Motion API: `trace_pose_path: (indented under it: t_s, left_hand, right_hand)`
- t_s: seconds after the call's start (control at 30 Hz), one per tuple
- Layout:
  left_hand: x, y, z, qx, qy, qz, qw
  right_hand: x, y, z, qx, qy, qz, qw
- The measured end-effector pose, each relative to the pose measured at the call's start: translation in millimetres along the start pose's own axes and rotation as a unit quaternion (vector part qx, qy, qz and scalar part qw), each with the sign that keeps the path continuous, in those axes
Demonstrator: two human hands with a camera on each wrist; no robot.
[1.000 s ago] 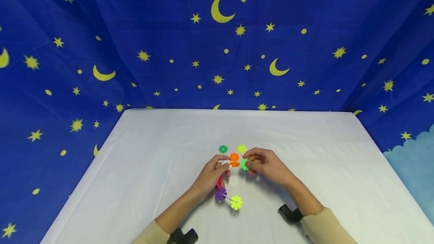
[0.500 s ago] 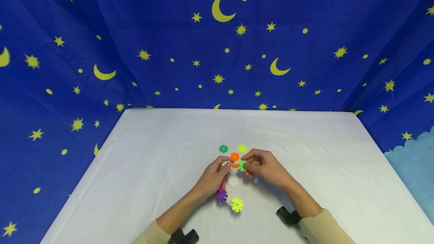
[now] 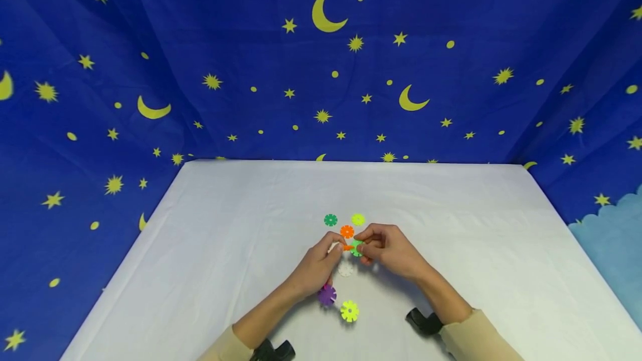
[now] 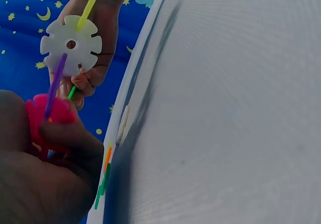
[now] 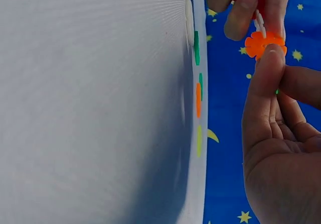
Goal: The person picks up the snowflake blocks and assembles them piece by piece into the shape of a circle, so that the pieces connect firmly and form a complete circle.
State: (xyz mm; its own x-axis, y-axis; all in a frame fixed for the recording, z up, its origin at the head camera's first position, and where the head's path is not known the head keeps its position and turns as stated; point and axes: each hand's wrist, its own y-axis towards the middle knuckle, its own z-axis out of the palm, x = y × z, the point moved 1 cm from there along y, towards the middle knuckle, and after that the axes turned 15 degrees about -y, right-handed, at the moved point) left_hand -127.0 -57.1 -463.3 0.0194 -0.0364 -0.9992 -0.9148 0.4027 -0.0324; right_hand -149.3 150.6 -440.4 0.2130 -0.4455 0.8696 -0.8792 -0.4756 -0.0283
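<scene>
My left hand [image 3: 315, 265] holds a joined chain of notched plastic discs above the table. In the left wrist view its fingers grip a pink disc [image 4: 36, 116], with a purple disc [image 4: 55, 86] slotted edge-on beside it. Farther along come a white disc [image 4: 85, 47] and a yellow disc [image 3: 349, 311], which hangs lowest in the head view. At the left fingertips an orange disc [image 5: 256, 45] shows. My right hand [image 3: 395, 250] pinches a light green disc [image 3: 356, 248] between thumb and fingers, its edge right at the orange disc. The fingers hide much of this meeting point.
Loose discs lie flat on the white table [image 3: 241, 205]: dark green [image 3: 330, 220], yellow-green [image 3: 358, 219], orange [image 3: 347, 232] and white [image 3: 345, 268]. Black wrist mounts [image 3: 423, 322] sit under both forearms. A blue star-patterned curtain [image 3: 251, 43] stands behind the table.
My right hand has shifted left with the light green disc, closing on the orange disc. The left hand has turned the chain, so its purple and yellow discs hang lower.
</scene>
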Motion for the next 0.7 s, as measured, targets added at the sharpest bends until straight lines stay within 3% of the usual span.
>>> trace_pose_path:
  t_s: [0.23,0.5,0.7]
  left_hand:
    - [-2.2,1.3,2.8,-0.022,-0.068,-0.027,0.9971]
    - [-4.1,0.9,-3.1,-0.031,-0.065,-0.025,0.9971]
    - [-5.2,2.5,-10.9,-0.079,-0.084,-0.023,0.9931]
  right_hand:
    - [0.2,-0.3,0.8,0.006,0.014,0.000,1.000]
    - [-2.2,2.5,1.9,0.007,0.011,0.012,1.000]
    - [-4.7,2.7,0.6,0.017,-0.075,-0.003,0.997]
